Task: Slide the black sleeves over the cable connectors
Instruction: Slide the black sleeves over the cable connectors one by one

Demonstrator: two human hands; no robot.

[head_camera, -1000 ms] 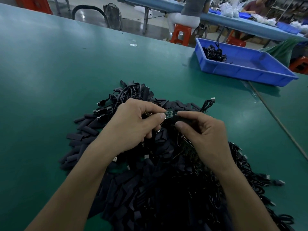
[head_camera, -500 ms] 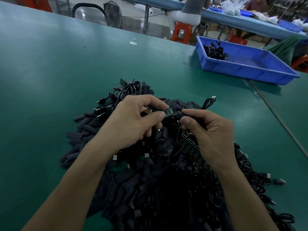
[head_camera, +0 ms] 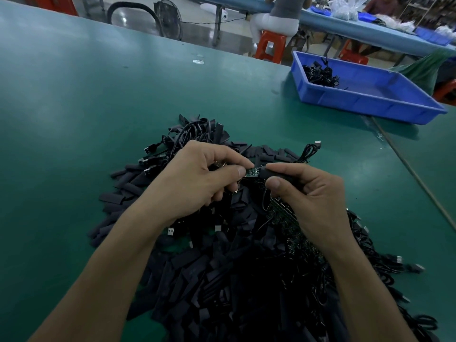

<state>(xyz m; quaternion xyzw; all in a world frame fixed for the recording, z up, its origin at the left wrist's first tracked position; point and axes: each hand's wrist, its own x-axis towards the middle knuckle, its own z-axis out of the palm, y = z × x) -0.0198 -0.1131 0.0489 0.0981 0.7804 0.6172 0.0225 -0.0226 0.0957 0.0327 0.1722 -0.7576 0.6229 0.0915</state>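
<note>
Where my feed begins: both bare forearms come in from the bottom edge over a heap of loose sleeves [head_camera: 197, 280], flat black tubes piled on one another.
Cables: I see thin black cables [head_camera: 370, 255] with metal plugs tangled along the right side of the heap, and more at its far edge.
Left hand: my view has the left hand [head_camera: 195, 178] above the heap's middle, with thumb and forefinger pinching the left end of a small green connector board [head_camera: 251, 172]. The other fingers are curled under it.
Right hand: the right hand [head_camera: 313, 193] pinches one black sleeve [head_camera: 274, 173] between thumb and forefinger.
Sleeve and board: the sleeve's end meets the right end of the board. I cannot tell how far the board is inside, and most of its green face is uncovered.
Table: the green table [head_camera: 74, 107] carries the heap.
Tray: a blue tray [head_camera: 370, 102] stands well apart at the far right, with a small clump of black cables in its far left corner.
Beyond the table: I make out a fan [head_camera: 169, 17], an orange stool [head_camera: 270, 45] with a seated person [head_camera: 283, 13] on it, and a far bench [head_camera: 370, 30].
</note>
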